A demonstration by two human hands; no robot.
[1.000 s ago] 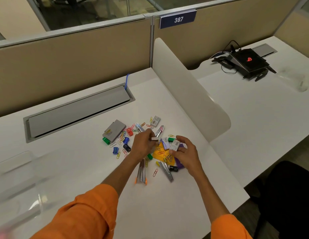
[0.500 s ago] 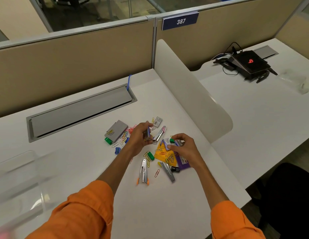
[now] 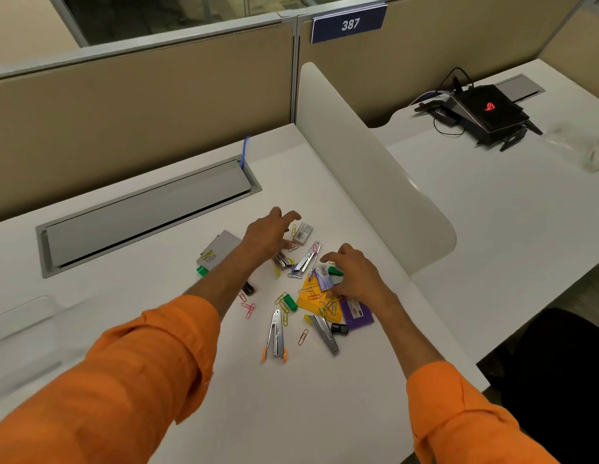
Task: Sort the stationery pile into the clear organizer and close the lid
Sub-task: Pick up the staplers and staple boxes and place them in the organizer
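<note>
Left hand (image 3: 269,236) has moved forward since the earlier frame; fingers now spread, empty, just over the small grey cardboard staple box (image 3: 302,232). Right hand (image 3: 353,277) sits curled on the stationery pile of coloured paper clips and metal staplers (image 3: 311,296); we can't tell if it grips anything. Clear plastic organizer (image 3: 23,314) is far left, well apart. We'd pinch the box's long sides, keeping clips out.

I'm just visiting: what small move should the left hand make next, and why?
Probably it should close its fingers on the small grey box. The left hand hovers open, with its fingers spread just short of that box. The box lies flat with nothing on top of it, so it looks like the easiest thing to pick up.
</note>
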